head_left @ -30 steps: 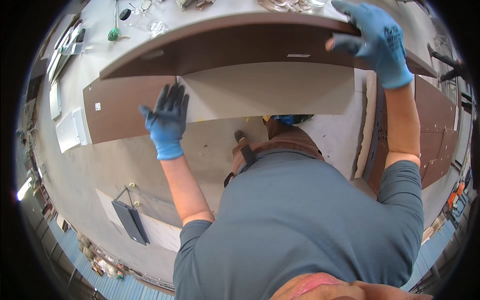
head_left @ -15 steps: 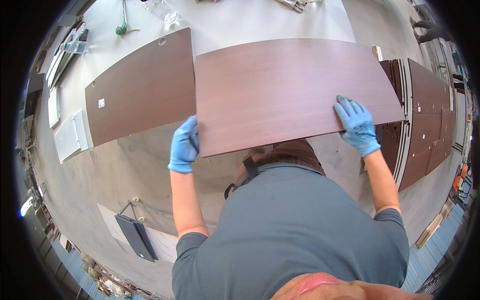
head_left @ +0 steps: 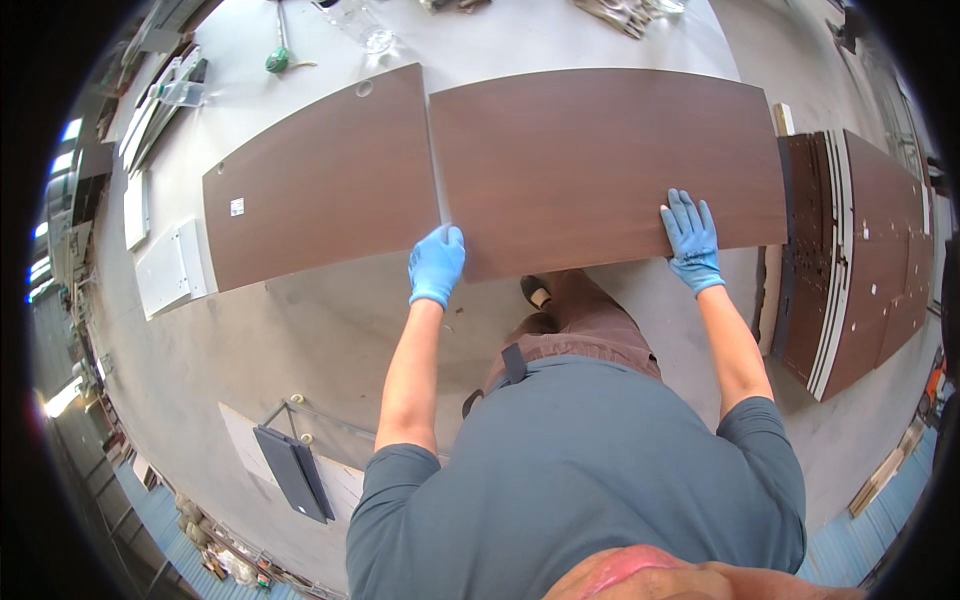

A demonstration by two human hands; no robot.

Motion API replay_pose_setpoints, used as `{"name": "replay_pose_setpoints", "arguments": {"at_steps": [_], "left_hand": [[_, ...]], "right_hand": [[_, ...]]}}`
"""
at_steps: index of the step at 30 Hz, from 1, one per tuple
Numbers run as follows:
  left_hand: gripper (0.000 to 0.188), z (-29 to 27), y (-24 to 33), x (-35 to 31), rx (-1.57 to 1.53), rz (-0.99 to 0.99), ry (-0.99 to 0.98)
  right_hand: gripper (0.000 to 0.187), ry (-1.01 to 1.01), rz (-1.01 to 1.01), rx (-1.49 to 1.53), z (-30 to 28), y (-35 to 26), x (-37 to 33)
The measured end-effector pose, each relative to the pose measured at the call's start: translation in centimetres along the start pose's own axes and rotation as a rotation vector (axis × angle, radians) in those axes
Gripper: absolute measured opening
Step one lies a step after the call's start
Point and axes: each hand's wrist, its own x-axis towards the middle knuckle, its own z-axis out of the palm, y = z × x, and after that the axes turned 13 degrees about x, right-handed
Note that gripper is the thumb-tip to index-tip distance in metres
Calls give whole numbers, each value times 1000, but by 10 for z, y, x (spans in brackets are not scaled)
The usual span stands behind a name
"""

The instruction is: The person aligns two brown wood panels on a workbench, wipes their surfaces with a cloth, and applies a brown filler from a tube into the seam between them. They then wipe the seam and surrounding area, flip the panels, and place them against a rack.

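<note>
A large dark brown wooden panel (head_left: pixel 600 160) lies flat on the grey floor in front of me. My left hand (head_left: pixel 436 265), in a blue glove, grips its near left corner. Flat on the near right part of the same panel rests my right hand (head_left: pixel 690 238), also blue-gloved, with fingers spread. A second brown panel (head_left: pixel 320 185) with a small hole and a white sticker lies just left of it, their edges almost touching.
A stack of dark panels (head_left: pixel 850 250) with white edges lies on the right. White boards (head_left: pixel 165 265) lie at the left. A green-handled tool (head_left: pixel 278 58) and a clear container (head_left: pixel 372 36) sit at the far side. A dark flat part (head_left: pixel 292 470) rests near me.
The panel was held up tilted a second ago; it has since come down flat on the floor beside the other panel. Both hands have moved down to its near edge.
</note>
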Motion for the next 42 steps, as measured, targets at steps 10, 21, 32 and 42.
{"name": "replay_pose_setpoints", "arguments": {"at_steps": [10,21,32,42], "left_hand": [[39,-114,21,-44,-811,-263,-188],[73,-56,-278,39,-1319,-634,141],[73,-71,-420,146,-1932,-711,-137],[81,-71,-449,133,-1826,-520,-196]], "right_hand": [[84,-177,135,-129,14,7,21],[76,-341,581,-298,16,-74,50],[50,195,19,170,37,-315,296],[67,13,-96,272,72,-408,498]]}}
